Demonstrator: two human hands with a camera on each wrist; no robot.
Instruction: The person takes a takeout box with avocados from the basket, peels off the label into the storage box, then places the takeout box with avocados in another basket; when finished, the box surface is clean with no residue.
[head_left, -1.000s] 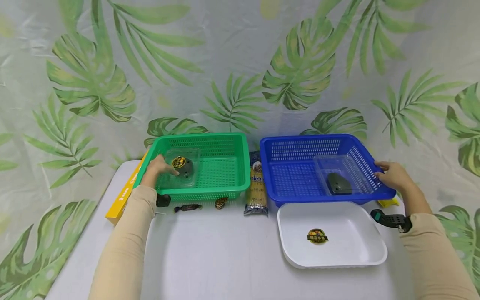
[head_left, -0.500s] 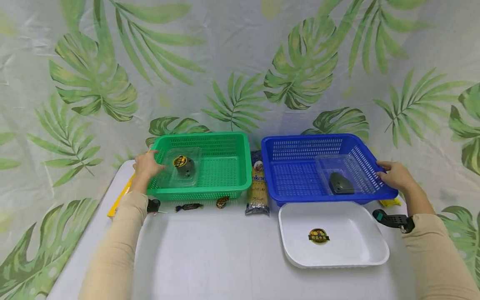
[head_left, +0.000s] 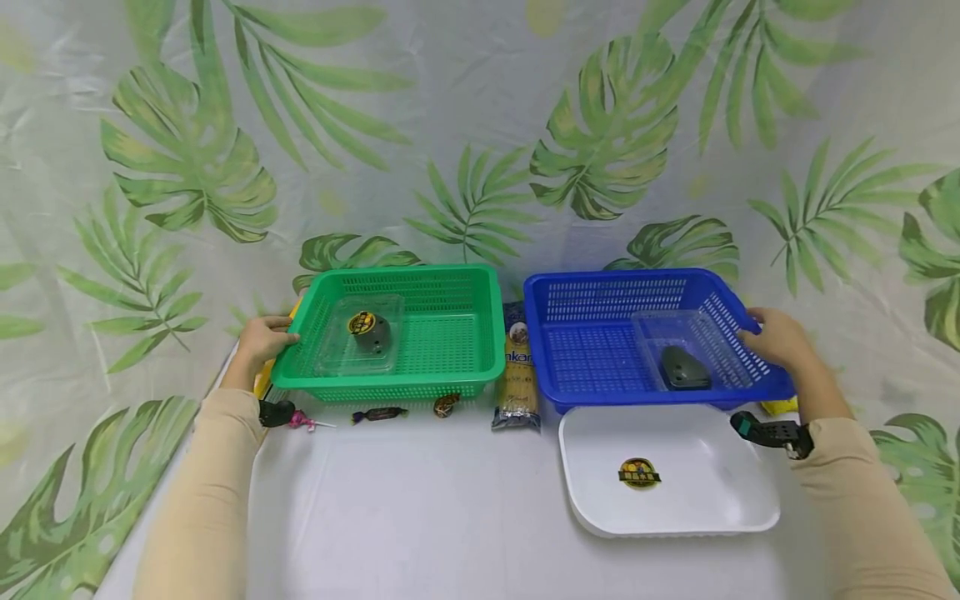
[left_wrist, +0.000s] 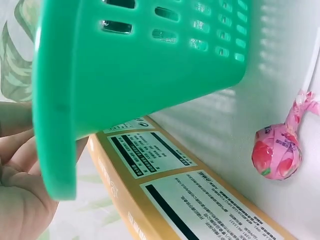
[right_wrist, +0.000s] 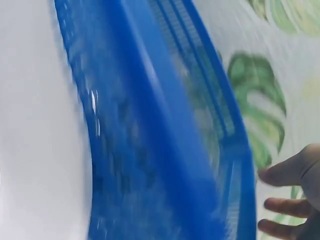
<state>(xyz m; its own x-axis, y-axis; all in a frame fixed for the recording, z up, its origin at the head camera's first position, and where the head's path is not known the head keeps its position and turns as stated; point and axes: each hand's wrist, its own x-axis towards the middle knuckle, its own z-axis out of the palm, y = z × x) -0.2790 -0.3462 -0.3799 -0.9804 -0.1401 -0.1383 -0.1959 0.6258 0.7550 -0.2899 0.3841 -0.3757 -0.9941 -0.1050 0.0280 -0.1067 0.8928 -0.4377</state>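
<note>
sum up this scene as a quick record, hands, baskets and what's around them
left hand: at green basket's left rim, grip unclear
right hand: at blue basket's right rim, contact unclear
in green basket: clear box
in blue basket: another clear box
between baskets: pasta packet
near side, blue: white tray
near side, green: lollipop

In the left wrist view the rim of the green basket (left_wrist: 145, 70) hides part of the left hand (left_wrist: 22, 195), which the edge crops like the yellow box (left_wrist: 160, 175) and the lollipop (left_wrist: 276, 152), while the right wrist view blurs the blue basket (right_wrist: 160, 110) (its mesh mere streaks) and cuts off the right hand (right_wrist: 297, 192).
</note>
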